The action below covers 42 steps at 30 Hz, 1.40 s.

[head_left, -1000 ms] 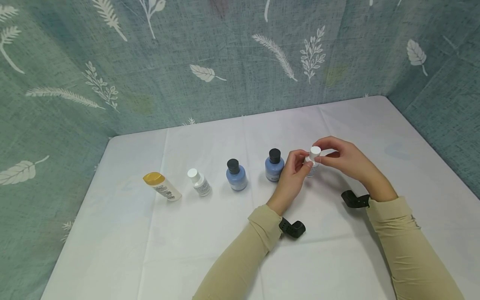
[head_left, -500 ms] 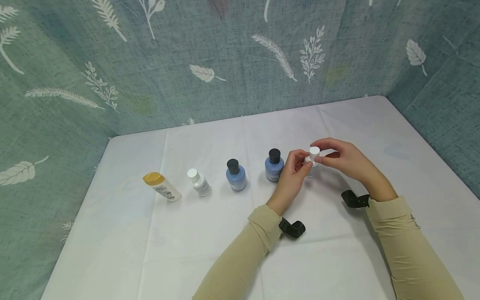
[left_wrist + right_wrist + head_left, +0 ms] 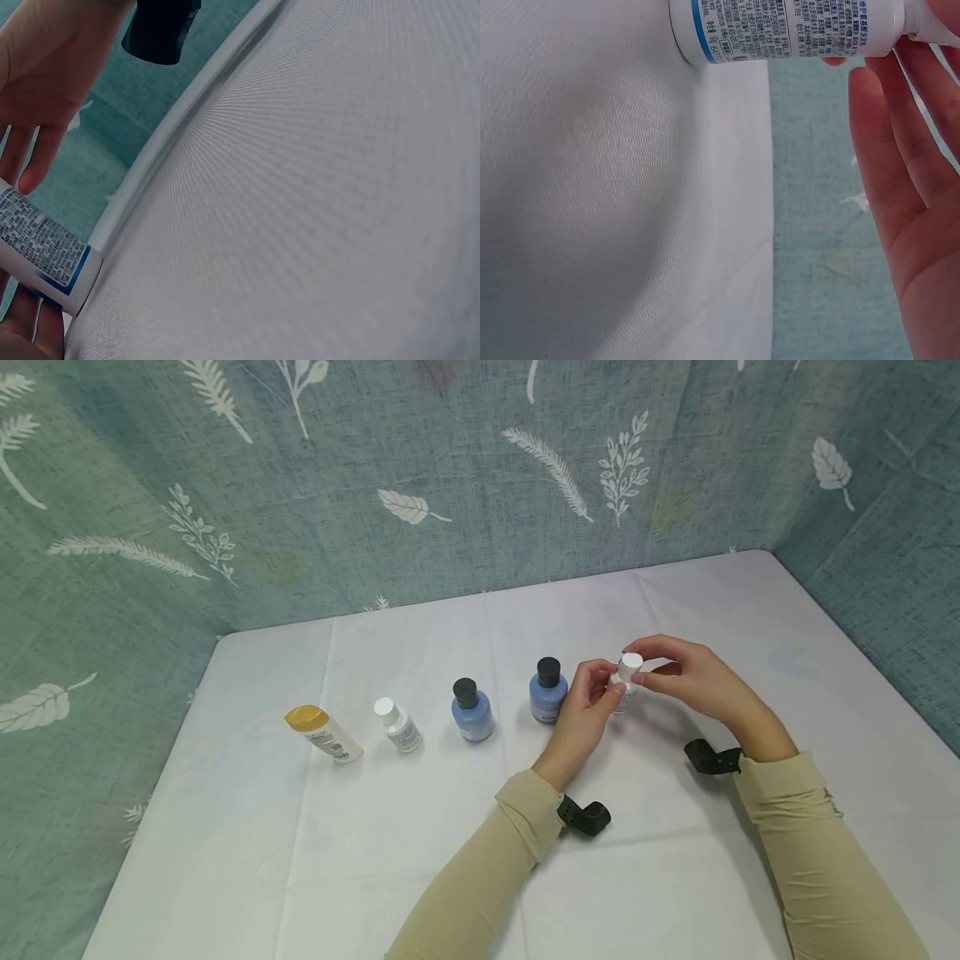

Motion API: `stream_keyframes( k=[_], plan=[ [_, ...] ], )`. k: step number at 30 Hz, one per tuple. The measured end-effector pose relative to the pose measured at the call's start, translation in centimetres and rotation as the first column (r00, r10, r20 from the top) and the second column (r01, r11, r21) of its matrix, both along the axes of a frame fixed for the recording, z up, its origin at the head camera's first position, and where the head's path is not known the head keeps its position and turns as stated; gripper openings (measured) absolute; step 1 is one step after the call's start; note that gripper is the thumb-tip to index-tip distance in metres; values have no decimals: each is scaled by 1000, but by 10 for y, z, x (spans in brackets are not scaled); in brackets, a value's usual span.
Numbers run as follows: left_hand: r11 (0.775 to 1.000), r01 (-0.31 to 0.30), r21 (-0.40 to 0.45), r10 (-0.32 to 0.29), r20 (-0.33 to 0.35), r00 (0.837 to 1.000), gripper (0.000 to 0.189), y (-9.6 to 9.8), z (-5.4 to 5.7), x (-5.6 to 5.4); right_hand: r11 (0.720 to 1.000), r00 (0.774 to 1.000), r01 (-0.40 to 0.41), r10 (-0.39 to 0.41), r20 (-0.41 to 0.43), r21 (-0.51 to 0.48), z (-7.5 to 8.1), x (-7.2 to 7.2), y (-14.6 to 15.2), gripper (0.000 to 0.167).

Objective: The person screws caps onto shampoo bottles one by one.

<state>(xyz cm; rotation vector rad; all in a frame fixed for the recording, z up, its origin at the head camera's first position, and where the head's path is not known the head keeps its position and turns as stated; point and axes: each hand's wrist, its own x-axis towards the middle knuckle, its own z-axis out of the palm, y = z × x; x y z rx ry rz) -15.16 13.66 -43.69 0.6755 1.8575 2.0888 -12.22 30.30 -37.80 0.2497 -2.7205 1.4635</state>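
Note:
A small white bottle [image 3: 623, 700] with a white cap [image 3: 632, 665] stands on the white cloth at the right. My left hand [image 3: 581, 710] grips its body between thumb and fingers, hiding part of it. From the other side my right hand [image 3: 693, 683] pinches the cap with thumb and index finger. Printed text and a blue band near the base show on the bottle [image 3: 795, 28] in the right wrist view, its base against the cloth. Just left of my left hand stands a blue bottle [image 3: 547, 700] with a black cap.
Further left on the white-covered table [image 3: 390, 860] are another blue bottle [image 3: 473, 718], a white bottle [image 3: 403, 731] with a white cap, and a cream bottle [image 3: 335, 739] with a golden cap. A leaf-patterned green curtain [image 3: 450, 560] surrounds the table's back and sides.
My right hand and the cap shift only very slightly, down and left, then back up and right. My left hand and the other bottles stay put.

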Motion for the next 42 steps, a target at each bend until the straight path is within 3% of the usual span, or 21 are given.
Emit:
stream_keyframes(
  k=[7, 13, 16, 23, 28, 35, 42],
  plan=[
    [1000, 8, -8, -8, -5, 1000, 27, -2, 4, 2, 999, 999, 47, -46, -18, 13, -20, -13, 8, 36],
    [999, 13, -29, -14, -16, 1000, 28, -2, 3, 1, 999, 998, 14, -11, -60, 43, -23, -13, 11, 51],
    [1000, 13, -12, -13, -12, 1000, 27, -1, 0, -1, 999, 997, -14, 18, -74, 52, -22, -11, 13, 50],
    [1000, -3, -8, 2, -19, 1000, 26, 6, -21, -9, 998, 998, -31, 34, -53, 49, -7, -2, 6, 34],
    [1000, -9, -7, 9, -31, 999, 26, 7, -23, -10, 999, 997, -35, 38, -65, 41, 6, 5, -1, 31],
    [1000, 8, 7, -8, -1, 1000, 26, 2, -9, -5, 999, 995, -46, 47, -94, 17, 8, 6, -4, 32],
    [999, 20, -27, -20, -8, 1000, 29, -2, 5, 2, 998, 984, -59, 65, -169, 37, -7, -3, 3, 33]
  ],
)
